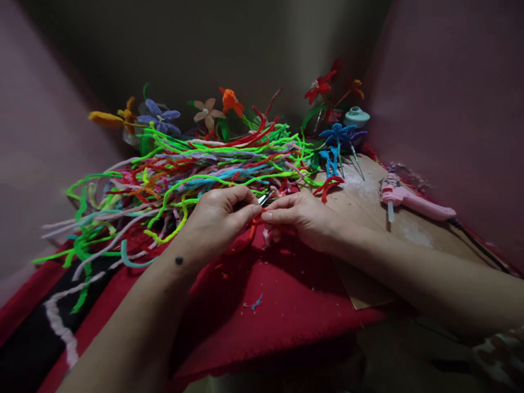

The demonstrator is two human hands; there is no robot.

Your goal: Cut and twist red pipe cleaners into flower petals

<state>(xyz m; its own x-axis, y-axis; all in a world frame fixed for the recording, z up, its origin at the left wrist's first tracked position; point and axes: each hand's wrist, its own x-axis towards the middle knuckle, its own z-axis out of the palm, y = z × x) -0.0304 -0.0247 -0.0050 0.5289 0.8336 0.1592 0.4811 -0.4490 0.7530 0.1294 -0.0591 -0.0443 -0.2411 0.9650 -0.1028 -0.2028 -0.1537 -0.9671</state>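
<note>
Red stem (252, 234) held up between both hands, above the near part of the red-covered tabletop (298, 297), with a loop hanging below the fingers. Right grip (305, 218) with thumb and finger pressed together on the stem. Left grip (223, 213) just beside, fingertips drawn close at the stem and at a silver tool (265, 200); cannot tell whether pinching one, both or neither. Directly behind, a tangled heap (213, 164) of fuzzy stems, largely green, red, pink and pale blue. Along the back, an orange flower (231, 102), a lilac flower (159, 117) and a red flower (319, 89). To the right, a pink glue gun (421, 203) lying on a tan board (355, 204), clear tip towards the near edge. Nearer, a blue scrap (257, 302) on the red cover.
</note>
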